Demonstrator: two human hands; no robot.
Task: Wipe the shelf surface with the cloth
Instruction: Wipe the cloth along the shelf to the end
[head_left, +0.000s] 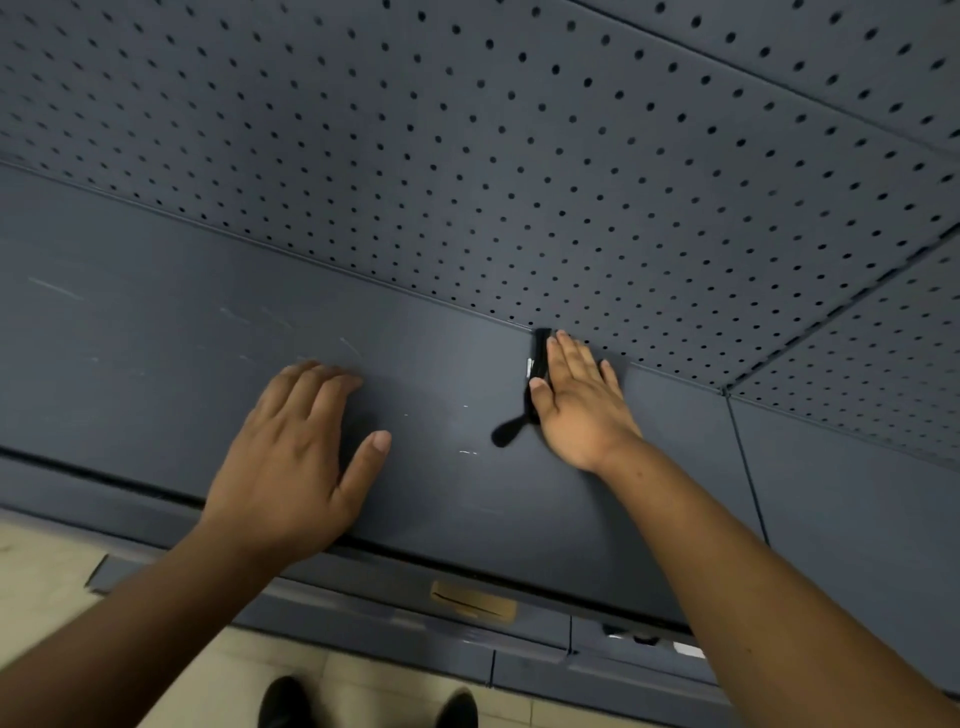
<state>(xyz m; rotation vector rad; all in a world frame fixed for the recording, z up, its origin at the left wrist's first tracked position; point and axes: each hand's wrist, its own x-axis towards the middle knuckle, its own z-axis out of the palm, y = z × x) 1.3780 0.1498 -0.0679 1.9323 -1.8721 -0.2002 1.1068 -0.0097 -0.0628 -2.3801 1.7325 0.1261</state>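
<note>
A dark grey-blue shelf fills the middle of the head view, with faint pale scratches on its left part. My right hand lies flat near the shelf's back edge, fingers together, pressing on a black cloth. Only a narrow strip of the cloth and a small dark flap show to the left of the hand. My left hand rests palm down on the shelf near its front edge, fingers apart and holding nothing.
A perforated grey back panel rises behind the shelf. A seam splits the shelf from a section on the right. A lower shelf edge with a tan label lies below. Beige floor and my dark shoes are at the bottom.
</note>
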